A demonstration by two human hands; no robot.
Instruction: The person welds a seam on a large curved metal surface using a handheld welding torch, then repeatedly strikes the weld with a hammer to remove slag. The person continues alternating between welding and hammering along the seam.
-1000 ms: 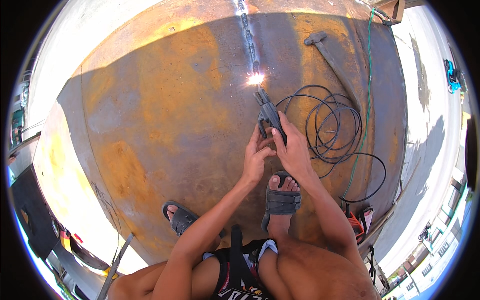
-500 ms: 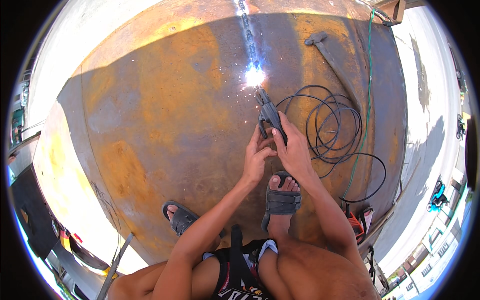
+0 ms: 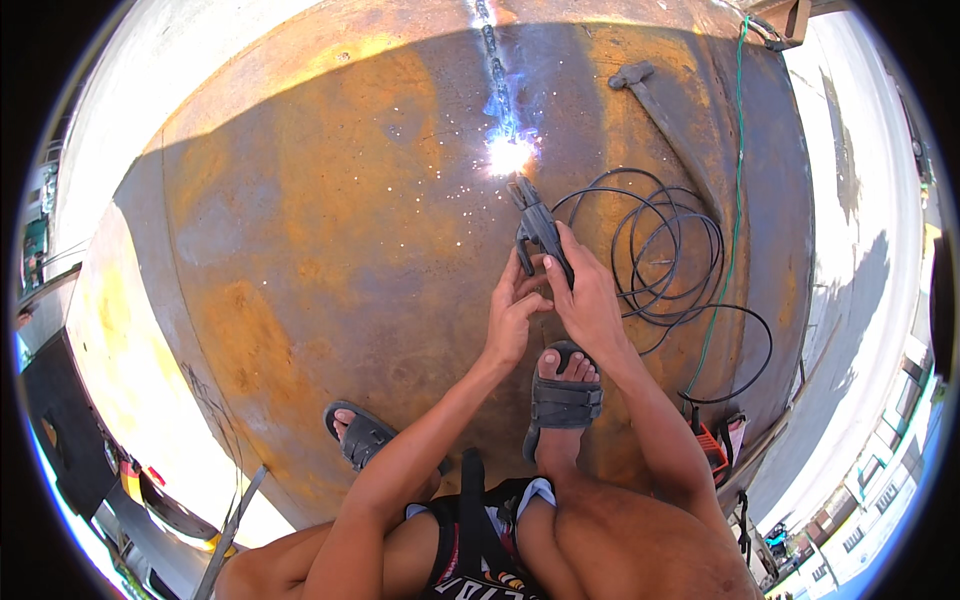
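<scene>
My right hand (image 3: 582, 295) is closed around the black electrode holder (image 3: 540, 225), which points up the middle of the rusty steel plate (image 3: 330, 250). My left hand (image 3: 515, 315) is closed at the lower left of the holder, its fingers touching the right hand. A bright arc with flying sparks (image 3: 510, 152) burns at the holder's tip; the glare hides the electrode's end. A dark, lumpy weld seam (image 3: 497, 65) runs from the arc to the top edge.
A hammer (image 3: 665, 135) lies at upper right, beside coiled black cable (image 3: 680, 270) and a thin green line (image 3: 737, 200). My sandalled feet (image 3: 565, 400) stand below my hands. An orange object (image 3: 712, 450) is at lower right, a flat metal bar (image 3: 235, 530) at lower left.
The arc glows brighter and bluer than a second ago, with more sparks and bluish smoke. Both hands and the holder have hardly moved. A blue vehicle at the far right has shifted downward.
</scene>
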